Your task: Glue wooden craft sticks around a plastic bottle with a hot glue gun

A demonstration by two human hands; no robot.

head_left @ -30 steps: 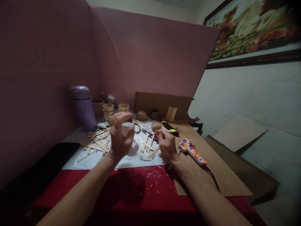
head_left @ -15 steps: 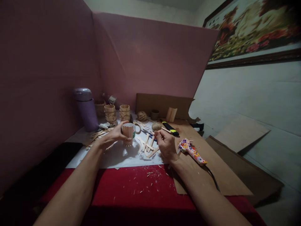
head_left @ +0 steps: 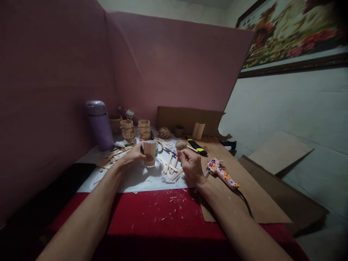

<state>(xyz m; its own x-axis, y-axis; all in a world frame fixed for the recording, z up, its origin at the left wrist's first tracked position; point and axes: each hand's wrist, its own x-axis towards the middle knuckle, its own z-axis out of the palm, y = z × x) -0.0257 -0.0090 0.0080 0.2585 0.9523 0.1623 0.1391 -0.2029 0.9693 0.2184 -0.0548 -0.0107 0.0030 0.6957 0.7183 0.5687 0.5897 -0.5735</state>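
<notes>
Two pink boards are standing as a corner behind the work area, closing off the back and the left. A red cloth is covering the near table edge. On it a brown cardboard sheet is lying to the right and a white sheet in the middle. A purple flask is standing at the back left, with two finished cups just beside it. The left hand is wrapping its fingers around a small stick cup, which is standing upright on the white sheet with its long axis vertical and its mouth up. The right hand is resting well apart to the cup's right, so the left hand is the nearer one. Its fingers are curling tight and pinching what seems to be a thin stick, though the dim light is making that hard to confirm. A flowered glue gun is lying just beside the right wrist on the cardboard. Loose sticks are cluttering the gap between cup and right hand, while bare white sheet is lying open in front of the cup.
</notes>
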